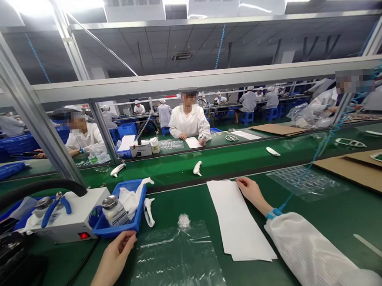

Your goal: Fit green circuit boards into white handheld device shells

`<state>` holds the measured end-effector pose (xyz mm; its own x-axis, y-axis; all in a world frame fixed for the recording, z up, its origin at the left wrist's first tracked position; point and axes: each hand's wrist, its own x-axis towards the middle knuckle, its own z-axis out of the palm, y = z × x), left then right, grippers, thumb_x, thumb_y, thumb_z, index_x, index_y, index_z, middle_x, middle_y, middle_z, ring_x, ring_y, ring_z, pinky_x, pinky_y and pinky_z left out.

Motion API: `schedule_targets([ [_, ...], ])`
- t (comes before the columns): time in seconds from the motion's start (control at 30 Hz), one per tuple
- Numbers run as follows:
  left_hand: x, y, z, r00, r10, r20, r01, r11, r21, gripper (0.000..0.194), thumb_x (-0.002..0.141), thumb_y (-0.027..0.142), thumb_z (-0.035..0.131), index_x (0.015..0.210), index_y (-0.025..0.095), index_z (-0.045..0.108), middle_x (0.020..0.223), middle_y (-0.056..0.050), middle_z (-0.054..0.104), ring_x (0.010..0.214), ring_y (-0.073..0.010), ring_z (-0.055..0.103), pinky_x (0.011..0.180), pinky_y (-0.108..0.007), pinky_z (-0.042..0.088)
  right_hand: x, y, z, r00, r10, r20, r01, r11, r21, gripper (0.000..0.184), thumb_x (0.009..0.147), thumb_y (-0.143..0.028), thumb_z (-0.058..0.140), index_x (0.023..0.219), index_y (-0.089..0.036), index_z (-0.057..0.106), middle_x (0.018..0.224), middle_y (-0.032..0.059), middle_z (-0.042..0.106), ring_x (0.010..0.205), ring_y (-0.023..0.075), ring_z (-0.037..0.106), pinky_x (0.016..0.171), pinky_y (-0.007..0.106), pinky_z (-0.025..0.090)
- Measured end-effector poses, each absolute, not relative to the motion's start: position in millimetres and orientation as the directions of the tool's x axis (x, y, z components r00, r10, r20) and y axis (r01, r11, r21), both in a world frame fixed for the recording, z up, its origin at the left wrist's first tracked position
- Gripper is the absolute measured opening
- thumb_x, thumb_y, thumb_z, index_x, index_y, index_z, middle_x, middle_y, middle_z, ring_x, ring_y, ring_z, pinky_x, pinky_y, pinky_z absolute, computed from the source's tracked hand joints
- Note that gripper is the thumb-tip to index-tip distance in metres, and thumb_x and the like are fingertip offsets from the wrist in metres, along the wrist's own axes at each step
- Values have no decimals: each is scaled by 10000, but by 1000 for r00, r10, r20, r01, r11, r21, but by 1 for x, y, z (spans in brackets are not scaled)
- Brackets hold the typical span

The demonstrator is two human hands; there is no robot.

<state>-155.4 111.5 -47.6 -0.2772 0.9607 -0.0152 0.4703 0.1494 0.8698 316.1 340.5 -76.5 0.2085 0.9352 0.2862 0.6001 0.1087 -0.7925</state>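
My left hand (pixel 120 249) is at the front corner of a blue tray (pixel 138 221), fingers drawn together; what they hold, if anything, I cannot make out. Just right of it lies a clear plastic bag (pixel 178 261) with a crumpled clump of clear plastic (pixel 184 221) at its far edge. My right hand (pixel 253 194), with a blue wrist strap (pixel 274 213), has its bent fingers closed at the far right corner of white paper sheets (pixel 237 222). The tray carries a metal-capped bottle (pixel 114 211) and white cloth (pixel 128 202). A white curved plastic part (pixel 149 212) lies beside it.
A white box with a red switch (pixel 84 235) and blue-handled pliers (pixel 55 209) stand at left. White parts (pixel 197 168) lie on the green belt (pixel 166 168). Clear blister sheet (pixel 306 180) and cardboard (pixel 359 172) lie at right. A co-worker (pixel 189 121) sits opposite.
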Motion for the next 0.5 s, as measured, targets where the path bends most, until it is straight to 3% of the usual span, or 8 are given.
schedule_targets([
  [0.27,-146,100,-51,-290,953,92,533,81,842,486,775,591,553,999,168,637,922,-71,705,896,-247,657,839,-315,516,319,333,-81,113,948,297,654,155,-741,354,750,-376,489,874,-122,703,855,127,720,777,248,642,708,336,479],
  [0.5,-138,58,-61,-376,919,123,548,113,829,474,812,587,506,1077,207,605,1048,-83,680,997,-266,625,902,-367,492,320,333,-80,89,941,327,683,181,-708,329,739,-346,497,857,-135,720,845,114,732,764,239,650,694,314,484],
])
